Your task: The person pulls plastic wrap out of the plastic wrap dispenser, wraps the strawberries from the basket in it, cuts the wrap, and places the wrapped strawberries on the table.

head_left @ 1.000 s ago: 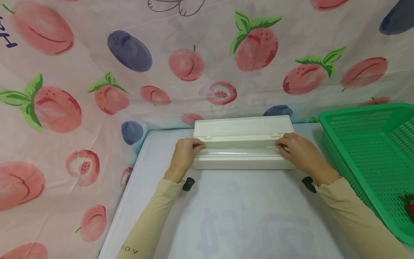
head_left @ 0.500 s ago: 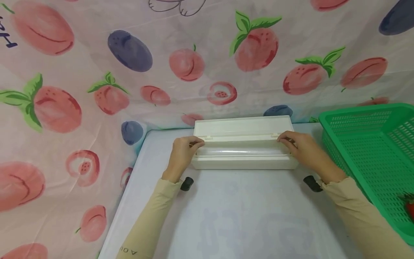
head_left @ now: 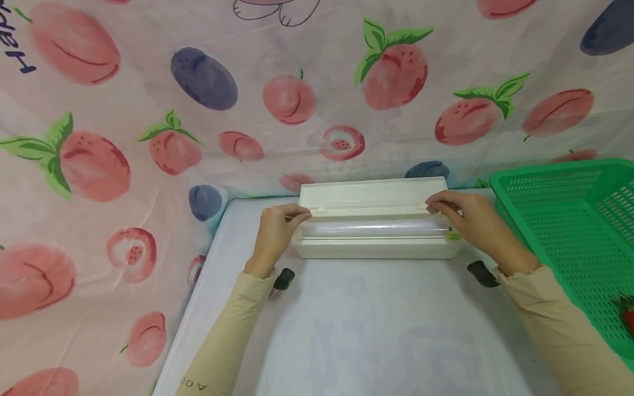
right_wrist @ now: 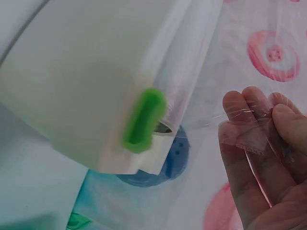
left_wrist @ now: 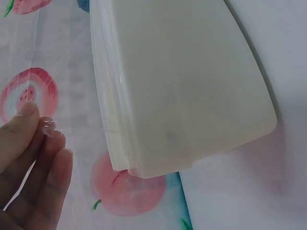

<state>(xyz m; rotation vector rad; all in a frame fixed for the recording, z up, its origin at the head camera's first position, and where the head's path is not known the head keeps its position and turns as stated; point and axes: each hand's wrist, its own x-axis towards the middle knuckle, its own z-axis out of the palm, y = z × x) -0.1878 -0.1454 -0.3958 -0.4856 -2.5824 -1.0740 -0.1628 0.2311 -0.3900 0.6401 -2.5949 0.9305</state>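
Compared with the head view a second ago, both hands have lifted off the front lip of the cling-film dispenser box (head_left: 375,231) and now sit level with its hinge line, and a green slider tab (head_left: 454,235) shows at the right end that the right hand covered before. The left hand (head_left: 275,234) has thumb and forefinger closed on the left corner of the cling film (right_wrist: 249,129); in the left wrist view a small crumpled bit of film sits between the fingers (left_wrist: 29,139). The right hand (head_left: 468,223) pinches the right corner likewise, and the right wrist view shows clear film stretched across the fingers (right_wrist: 254,143). Judged from this, the free edge has been found and raised at both ends, so a sheet is being started off the roll; how far it has come out cannot be read, the film being nearly invisible against the backdrop. Containers: the white dispenser box stands on the counter (head_left: 376,330) against the fruit-print cloth (head_left: 148,110), lid (head_left: 373,193) laid open backward, with the film roll (head_left: 376,227) lying lengthwise in its trough. The green perforated basket (head_left: 569,236) stands at the counter's right, well apart from the box; a red item, possibly a strawberry (head_left: 628,316), is cut off by the frame edge inside it.
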